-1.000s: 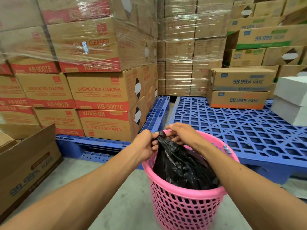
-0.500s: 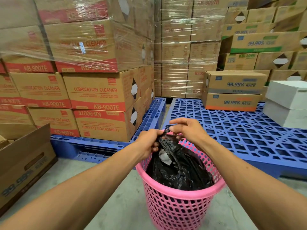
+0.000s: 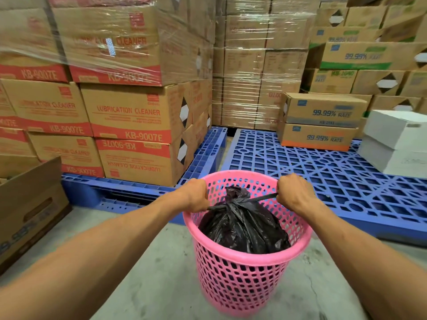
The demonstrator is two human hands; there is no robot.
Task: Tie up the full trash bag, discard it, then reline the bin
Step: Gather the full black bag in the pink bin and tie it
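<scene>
Now left hand [image 3: 195, 196] and right hand [image 3: 293, 192], each grip clenched on trash bag [image 3: 242, 225] ends, knot between, in pink bin [image 3: 242, 273].

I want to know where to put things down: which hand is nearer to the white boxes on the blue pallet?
Right. The right hand grips a bag tail at the pink bin's right rim, on the side toward the white boxes. The left hand is at the opposite rim, farther from them.

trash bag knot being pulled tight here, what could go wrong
1. The left hand and right hand pull the thin twisted ends apart; the black trash bag might tear at the knot.
2. The pink bin is light-looking and unheld, so an uneven tug could tip it.
</scene>
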